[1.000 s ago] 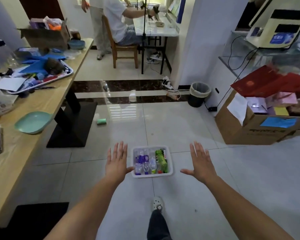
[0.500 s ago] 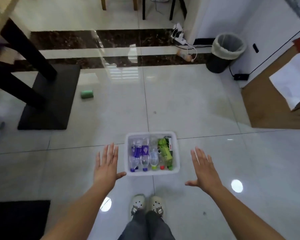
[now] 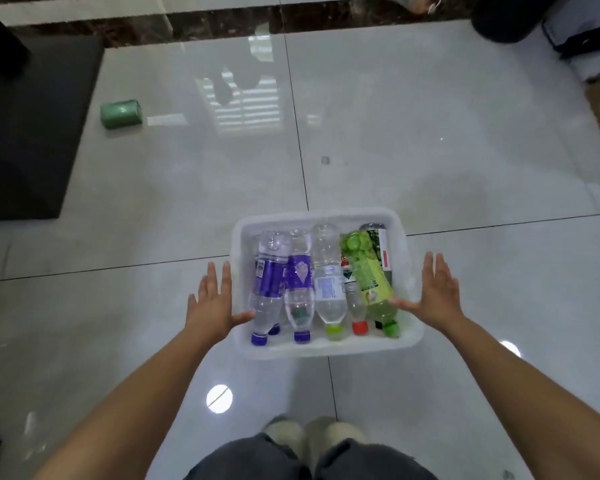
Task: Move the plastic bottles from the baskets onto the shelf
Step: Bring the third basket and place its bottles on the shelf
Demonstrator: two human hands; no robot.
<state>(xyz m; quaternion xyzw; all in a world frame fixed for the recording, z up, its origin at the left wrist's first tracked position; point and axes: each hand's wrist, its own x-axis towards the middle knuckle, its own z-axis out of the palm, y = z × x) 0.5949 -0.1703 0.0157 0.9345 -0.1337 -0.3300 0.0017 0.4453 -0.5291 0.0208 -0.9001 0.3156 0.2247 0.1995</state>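
White plastic basket on glossy pale tile floor, just ahead of pale shoes. Inside, laid side by side, caps toward the wearer: two purple-label bottles at left, clear bottle with lime cap in the middle, small red-cap bottle, green bottle at right, slightly tilted. Left hand flat beside the basket's left wall, fingers straight and spread, thumb across the rim toward the purple-label bottles, gripping nothing. Right hand mirrored at the right wall, fingers straight, thumb over the green bottle; contact impossible to tell, nothing grasped. Green roll on the floor far left, beside black mat.
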